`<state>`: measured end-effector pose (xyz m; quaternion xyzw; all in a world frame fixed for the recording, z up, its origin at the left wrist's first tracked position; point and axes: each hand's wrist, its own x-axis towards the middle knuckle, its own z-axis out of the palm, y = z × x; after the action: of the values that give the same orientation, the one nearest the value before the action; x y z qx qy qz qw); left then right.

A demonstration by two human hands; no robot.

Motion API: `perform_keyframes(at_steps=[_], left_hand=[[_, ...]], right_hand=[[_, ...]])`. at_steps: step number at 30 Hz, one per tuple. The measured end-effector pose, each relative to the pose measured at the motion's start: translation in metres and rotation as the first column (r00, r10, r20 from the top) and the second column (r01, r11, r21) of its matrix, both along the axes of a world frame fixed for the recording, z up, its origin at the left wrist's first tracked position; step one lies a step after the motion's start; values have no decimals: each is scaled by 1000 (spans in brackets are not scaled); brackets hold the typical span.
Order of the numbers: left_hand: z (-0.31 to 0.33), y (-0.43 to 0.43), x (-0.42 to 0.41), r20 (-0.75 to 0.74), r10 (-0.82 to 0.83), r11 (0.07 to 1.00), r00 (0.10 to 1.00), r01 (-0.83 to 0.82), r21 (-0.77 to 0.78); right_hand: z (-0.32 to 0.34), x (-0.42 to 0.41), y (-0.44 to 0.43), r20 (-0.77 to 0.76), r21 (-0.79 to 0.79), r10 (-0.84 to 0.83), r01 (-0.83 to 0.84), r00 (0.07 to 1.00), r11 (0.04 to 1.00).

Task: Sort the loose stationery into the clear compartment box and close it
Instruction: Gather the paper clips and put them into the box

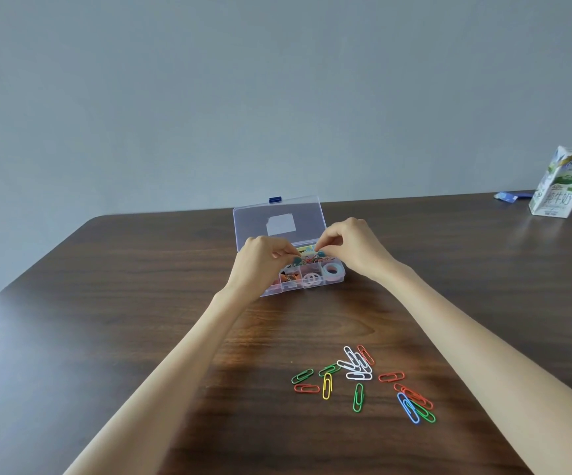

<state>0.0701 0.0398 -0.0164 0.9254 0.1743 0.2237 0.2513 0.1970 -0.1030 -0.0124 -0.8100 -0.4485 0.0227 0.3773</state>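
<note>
The clear compartment box (pixel 337 278) sits open at the middle of the dark wooden table, its lid (pixel 277 214) tilted back with a blue latch on top. Both of my hands hover over its back compartments. My left hand (pixel 260 258) and my right hand (pixel 353 245) have fingertips pinched together over a tangle of coloured clips (pixel 307 258) there; what each pinch holds is too small to tell. Front compartments hold a tape roll (pixel 332 270), white rings and orange bits. Several loose coloured paper clips (pixel 360 380) lie scattered on the table near me.
A milk carton (pixel 557 186) with a straw stands at the far right of the table, a blue wrapper (pixel 505 197) beside it. The table's far edge runs just behind the box lid, and its rounded left corner lies far left.
</note>
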Motion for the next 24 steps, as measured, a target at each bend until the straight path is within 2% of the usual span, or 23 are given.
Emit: perform_keyframes(at_steps=[7,12,19,24], left_hand=[[-6,1,0,22,-24,1000,999,24,8],[-4,-3,-4,21,49,999,999,-50,15],[0,-6,-13,29,103,975,994,-107,197],[2,-5,-16,64,77,988,995,-85,131]], right_hand=[[0,1,-7,-28,23,6,-5,1000,1000],[1,-3,-13,-23,58,12,-11,1000,998],[3,-10,-21,0,75,9,-9,1000,997],[3,-19,-27,-11,76,12,-11,1000,997]])
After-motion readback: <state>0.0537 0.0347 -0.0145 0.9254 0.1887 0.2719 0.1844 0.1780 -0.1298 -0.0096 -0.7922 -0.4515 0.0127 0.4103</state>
